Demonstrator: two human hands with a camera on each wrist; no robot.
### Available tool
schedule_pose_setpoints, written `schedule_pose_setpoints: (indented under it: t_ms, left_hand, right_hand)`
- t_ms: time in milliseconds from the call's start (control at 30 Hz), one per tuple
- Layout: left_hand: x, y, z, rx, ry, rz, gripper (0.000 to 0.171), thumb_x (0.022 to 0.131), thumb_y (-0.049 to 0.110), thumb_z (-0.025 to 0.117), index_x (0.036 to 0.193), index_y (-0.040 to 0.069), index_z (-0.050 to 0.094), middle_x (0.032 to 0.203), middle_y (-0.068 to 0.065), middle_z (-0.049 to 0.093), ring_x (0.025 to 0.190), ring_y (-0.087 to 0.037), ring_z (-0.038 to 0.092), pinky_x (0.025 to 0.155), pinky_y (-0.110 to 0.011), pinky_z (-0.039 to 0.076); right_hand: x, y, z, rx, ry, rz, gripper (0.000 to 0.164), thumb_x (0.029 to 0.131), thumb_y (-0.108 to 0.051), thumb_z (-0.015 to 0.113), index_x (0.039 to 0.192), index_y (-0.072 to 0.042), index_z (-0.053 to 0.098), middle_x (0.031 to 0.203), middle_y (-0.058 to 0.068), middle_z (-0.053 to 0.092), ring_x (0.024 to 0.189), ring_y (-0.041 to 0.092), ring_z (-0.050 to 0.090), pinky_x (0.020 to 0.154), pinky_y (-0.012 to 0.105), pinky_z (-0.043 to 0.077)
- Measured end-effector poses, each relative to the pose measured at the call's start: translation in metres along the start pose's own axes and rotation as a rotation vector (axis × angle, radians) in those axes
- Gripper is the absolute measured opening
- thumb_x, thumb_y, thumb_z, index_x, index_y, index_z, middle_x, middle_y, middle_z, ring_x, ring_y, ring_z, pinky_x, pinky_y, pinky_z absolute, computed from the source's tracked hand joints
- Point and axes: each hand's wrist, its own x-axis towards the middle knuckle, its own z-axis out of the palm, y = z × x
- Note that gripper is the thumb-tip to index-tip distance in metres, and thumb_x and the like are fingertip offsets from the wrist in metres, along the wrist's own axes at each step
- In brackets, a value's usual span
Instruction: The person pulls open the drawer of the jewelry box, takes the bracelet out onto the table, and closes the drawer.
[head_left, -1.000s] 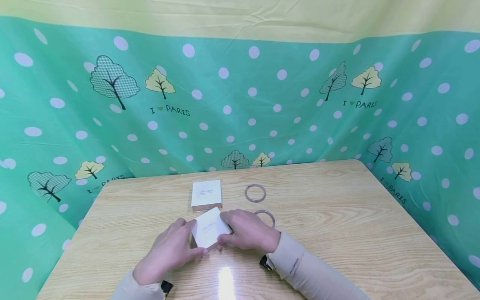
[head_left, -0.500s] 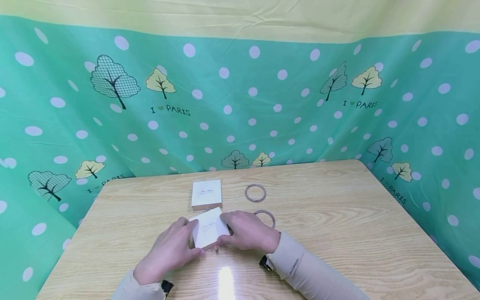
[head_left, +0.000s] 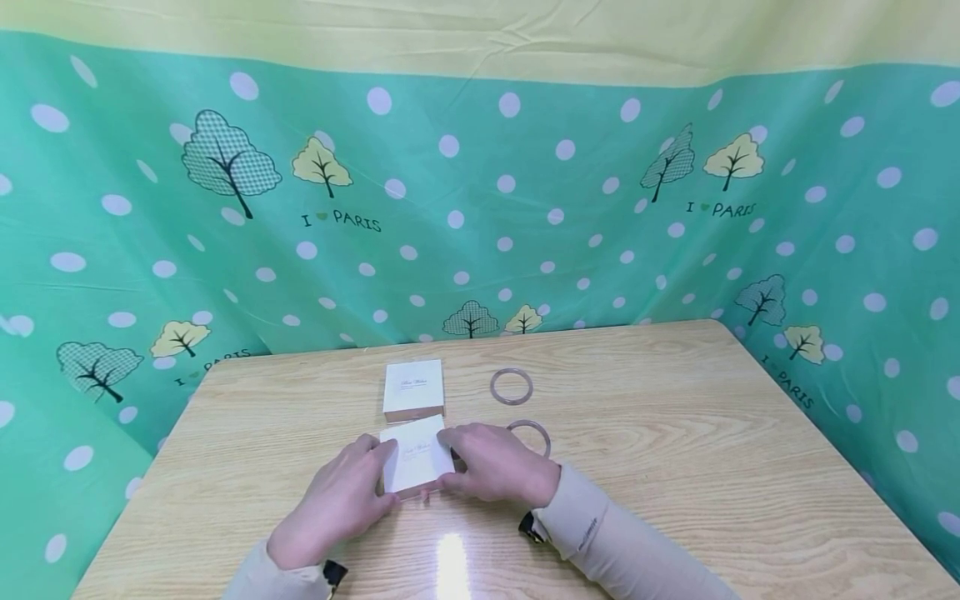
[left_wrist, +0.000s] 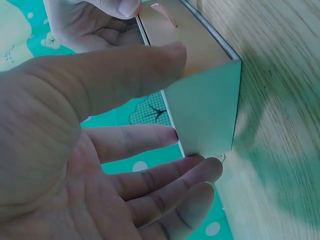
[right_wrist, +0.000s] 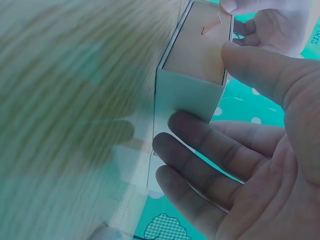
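Both hands hold a small white drawer box (head_left: 416,460) on the table, with faint script on its lid. A pink ribbon tab (right_wrist: 212,24) sticks out of its tan front. My left hand (head_left: 339,500) grips the left side; its thumb presses the front in the left wrist view, with the fingers along the side and back. At the opposite side, my right hand (head_left: 501,463) has its thumb at the front edge and its fingers by the side. Behind stands a matching white box (head_left: 414,387), close to the held one. What is inside either box is hidden.
A translucent mauve bangle (head_left: 512,402) lies right of the rear box. Another bangle (head_left: 547,442) is partly covered by my right hand. The wooden table (head_left: 675,433) ends at a green dotted curtain (head_left: 480,208) at the back and sides.
The held box has turned clockwise in the head view, so its front faces me more squarely and it lines up better with the rear box. The left thumb shifted slightly left.
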Motion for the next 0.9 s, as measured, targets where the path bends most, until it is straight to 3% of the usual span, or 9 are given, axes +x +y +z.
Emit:
schedule_pose_setpoints:
  t_ms: [200, 533, 900]
  left_hand:
    - [0.0010, -0.0002, 0.0018, 0.008, 0.014, 0.015, 0.065, 0.067, 0.015, 0.083, 0.126, 0.000, 0.059, 0.109, -0.016, 0.059, 0.091, -0.025, 0.058, 0.074, -0.041, 0.053]
    - [0.0025, 0.0015, 0.0044, 0.019, 0.021, 0.015, 0.061, 0.075, 0.019, 0.081, 0.128, -0.001, 0.058, 0.117, -0.020, 0.058, 0.101, -0.031, 0.059, 0.081, -0.046, 0.052]
    - [0.0013, 0.0006, 0.0053, 0.022, 0.028, 0.025, 0.062, 0.074, 0.015, 0.081, 0.128, -0.002, 0.057, 0.120, -0.022, 0.057, 0.105, -0.034, 0.059, 0.082, -0.048, 0.051]
  right_hand:
    - [-0.0005, -0.0001, 0.0001, 0.007, -0.004, -0.012, 0.027, 0.083, -0.036, 0.073, 0.092, -0.019, 0.055, 0.067, -0.010, 0.044, 0.057, 0.005, 0.038, 0.044, 0.020, 0.031]
    - [-0.0002, -0.0020, 0.0000, 0.014, -0.023, -0.009, 0.024, 0.085, -0.032, 0.072, 0.095, -0.017, 0.057, 0.068, -0.009, 0.046, 0.057, 0.005, 0.039, 0.044, 0.021, 0.030]
    - [-0.0003, -0.0009, 0.0008, 0.020, -0.021, -0.016, 0.025, 0.085, -0.032, 0.073, 0.097, -0.017, 0.057, 0.072, -0.005, 0.054, 0.057, 0.005, 0.040, 0.044, 0.020, 0.031]
